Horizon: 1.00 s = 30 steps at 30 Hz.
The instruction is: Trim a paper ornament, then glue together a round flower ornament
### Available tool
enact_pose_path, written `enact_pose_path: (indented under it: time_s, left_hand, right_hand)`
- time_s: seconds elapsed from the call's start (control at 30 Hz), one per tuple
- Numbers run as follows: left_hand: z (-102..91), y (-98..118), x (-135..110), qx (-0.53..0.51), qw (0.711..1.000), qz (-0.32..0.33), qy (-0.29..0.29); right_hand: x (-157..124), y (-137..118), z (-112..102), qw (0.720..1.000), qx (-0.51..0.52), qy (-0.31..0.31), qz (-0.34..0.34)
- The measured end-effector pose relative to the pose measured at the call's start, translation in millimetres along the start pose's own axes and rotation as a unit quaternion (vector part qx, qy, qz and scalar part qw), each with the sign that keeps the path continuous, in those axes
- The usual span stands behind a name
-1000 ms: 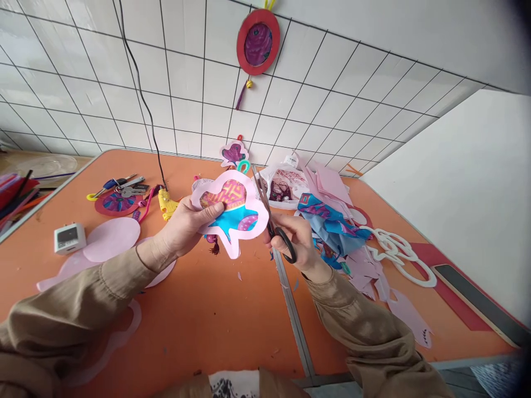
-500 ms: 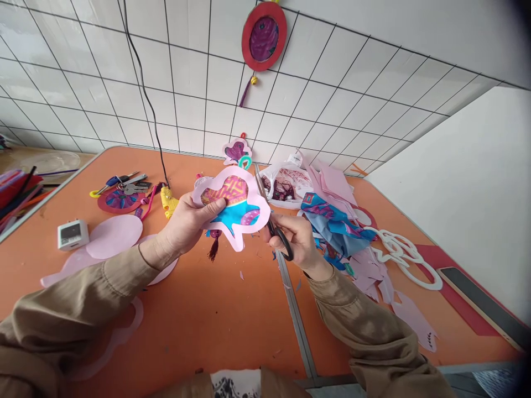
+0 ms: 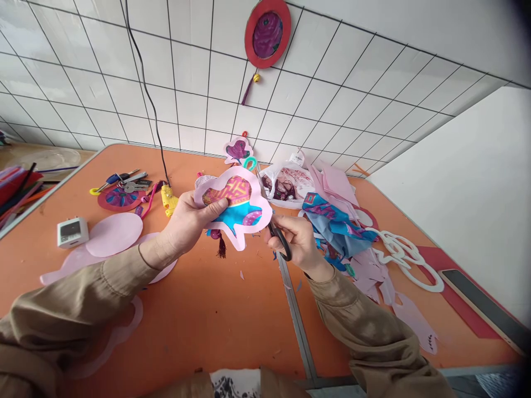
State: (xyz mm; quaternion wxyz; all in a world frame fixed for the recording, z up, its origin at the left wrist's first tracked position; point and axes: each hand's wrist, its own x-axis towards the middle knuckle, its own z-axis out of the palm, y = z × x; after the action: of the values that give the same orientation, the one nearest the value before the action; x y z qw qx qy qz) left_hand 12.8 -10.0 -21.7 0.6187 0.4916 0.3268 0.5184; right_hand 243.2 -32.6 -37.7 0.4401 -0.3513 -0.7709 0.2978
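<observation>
My left hand (image 3: 186,224) pinches a pink-bordered ornament (image 3: 244,215) with blue, pink and gold fabric in its middle, thumb on the front. A teal loop (image 3: 250,163) shows at its top, and a dark red tassel (image 3: 221,247) hangs below it. My right hand (image 3: 296,237) is closed round black-handled scissors (image 3: 283,243), whose blades point up along the ornament's right edge. Part of the blades is hidden behind that edge, so I cannot tell how far apart they are.
An orange table (image 3: 232,331) carries a yellow glue gun (image 3: 168,200), keys (image 3: 135,185), a white charger (image 3: 72,232) and pink cutouts (image 3: 115,235) leftward. Rightward lie blue fabric (image 3: 338,229), a plastic bag (image 3: 286,182), paper scraps, white outline shapes (image 3: 400,249) and a phone (image 3: 483,304).
The ornament has shifted very slightly to the right, and its tassel has swung right. Both hands keep their grip; the view has tilted a little.
</observation>
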Motion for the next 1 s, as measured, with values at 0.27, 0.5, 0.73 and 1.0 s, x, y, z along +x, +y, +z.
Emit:
enact_pose_path:
  time_s: [0.27, 0.5, 0.73, 1.0]
  left_hand:
    - [-1.9, 0.3, 0.4, 0.024, 1.000, 0.009, 0.000]
    - [-2.1, 0.5, 0.8, 0.031, 0.999, 0.010, -0.005]
    - [-5.3, -1.2, 0.3, 0.033, 0.999, 0.011, -0.006]
    - [-5.4, -3.1, 1.2, 0.022, 1.000, 0.003, -0.014]
  right_hand:
    - [-0.3, 3.6, -1.7, 1.000, -0.001, 0.013, -0.024]
    - [-0.3, 4.5, -2.3, 1.000, -0.005, 0.013, -0.016]
    - [-0.5, 3.7, -3.9, 1.000, -0.010, 0.005, -0.016]
    - [0.6, 0.8, -2.7, 1.000, -0.015, 0.007, -0.010]
